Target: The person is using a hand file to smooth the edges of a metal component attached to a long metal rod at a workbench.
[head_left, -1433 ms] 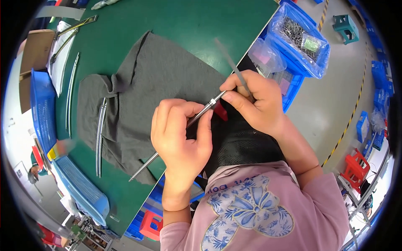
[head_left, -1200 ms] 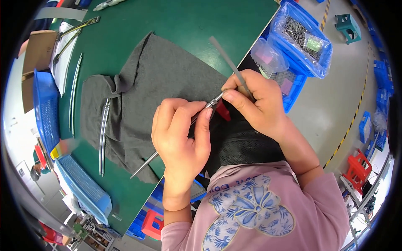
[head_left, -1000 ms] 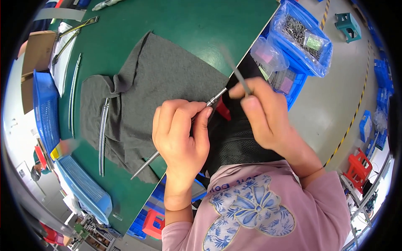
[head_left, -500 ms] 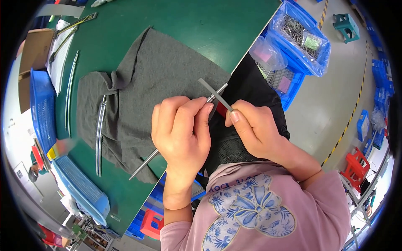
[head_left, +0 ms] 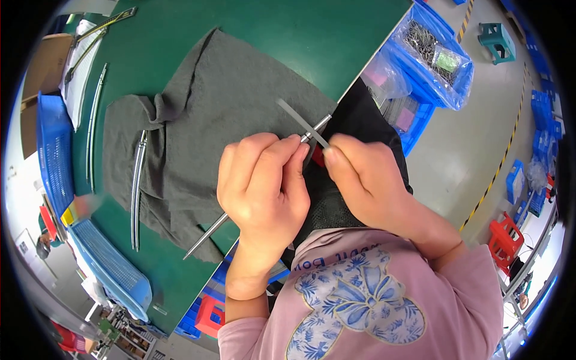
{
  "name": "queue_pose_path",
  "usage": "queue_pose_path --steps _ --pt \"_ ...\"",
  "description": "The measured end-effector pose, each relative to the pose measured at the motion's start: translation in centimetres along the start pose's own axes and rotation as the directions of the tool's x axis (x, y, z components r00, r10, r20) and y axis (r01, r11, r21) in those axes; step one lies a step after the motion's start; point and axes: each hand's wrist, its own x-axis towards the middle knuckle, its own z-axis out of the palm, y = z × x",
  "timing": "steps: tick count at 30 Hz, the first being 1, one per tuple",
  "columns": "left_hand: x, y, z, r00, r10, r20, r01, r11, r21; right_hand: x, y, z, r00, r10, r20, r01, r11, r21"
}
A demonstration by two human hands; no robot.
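Head view. The left hand (head_left: 261, 183) is occupying the centre of the frame, thumb and index finger closing together on a slim metal rod (head_left: 207, 236); its other fingers are curling in beside them. The rod is running obliquely through this grip, its lower end pointing to the lower left and its upper end emerging toward the upper right, just right of centre.

The right hand (head_left: 369, 177), right of centre, is pinching a flat gray strip (head_left: 294, 114) between thumb and bent index finger, with no visible gap. The strip is crossing over the rod near its upper end, slanting to the upper left; whether it is pressing on the metal, cannot tell.

Behind the hands, a dark gray cloth (head_left: 240, 90) is lying rumpled on the green table (head_left: 300, 30). Left of centre, a few more rods (head_left: 137, 192) are resting partly on the cloth; farther left, a thin pair (head_left: 96, 126) is lying on the tabletop. A blue basket (head_left: 55, 150) and a light-blue basket (head_left: 111, 264) are standing along the left side. At upper right, a blue bin (head_left: 435, 18) is holding small metal parts (head_left: 420, 39).
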Motion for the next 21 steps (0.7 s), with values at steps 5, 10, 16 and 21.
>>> queue_pose_path --steps 5,10,16,21 --pt "0.1 0.2 0.0 1.0 -0.021 0.005 0.021 1.0 -0.02 -1.4 0.5 0.0 0.998 0.053 -0.016 -0.054 0.998 -0.028" --pt "-0.2 0.3 -0.1 0.999 -0.044 0.007 0.044 0.999 -0.018 0.1 0.0 0.5 1.0 -0.003 -0.02 0.002 1.0 -0.012" --pt "0.1 0.2 0.0 0.999 -0.048 0.017 0.049 0.998 -0.026 -0.6 0.1 -0.2 1.0 0.027 0.006 -0.027 0.999 -0.034" --pt "0.1 0.4 -0.2 0.994 -0.103 0.021 0.103 0.994 -0.016 -0.5 -0.5 -1.2 0.995 0.076 0.07 -0.073 0.996 -0.048"
